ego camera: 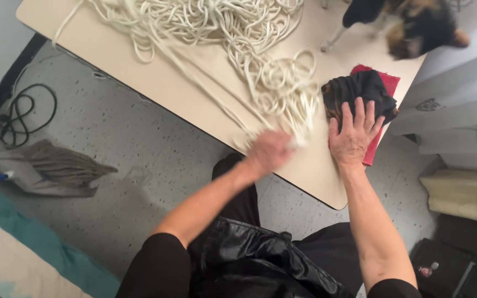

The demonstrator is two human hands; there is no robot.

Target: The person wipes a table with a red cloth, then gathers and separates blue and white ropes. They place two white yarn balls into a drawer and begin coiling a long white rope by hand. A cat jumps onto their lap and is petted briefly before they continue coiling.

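Your L hand (269, 152), blurred, grips white cord (282, 83) strands near table (161, 83) edge, 6 o'clock of the pile. R hand (354, 135) flat, fingers spread, pins dark cloth (360, 88) at 3 o'clock. Keep R pressure steady; draw strands w/o snagging loops.

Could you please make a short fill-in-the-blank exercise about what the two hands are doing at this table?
1. The left hand grips white ____ at the table edge.
2. The right hand lies flat on a dark ____ over a red mat.
3. A ____ stands at the table's far corner.
4. On the floor lies a grey ____ head.

Missing words: rope; cloth; cat; mop
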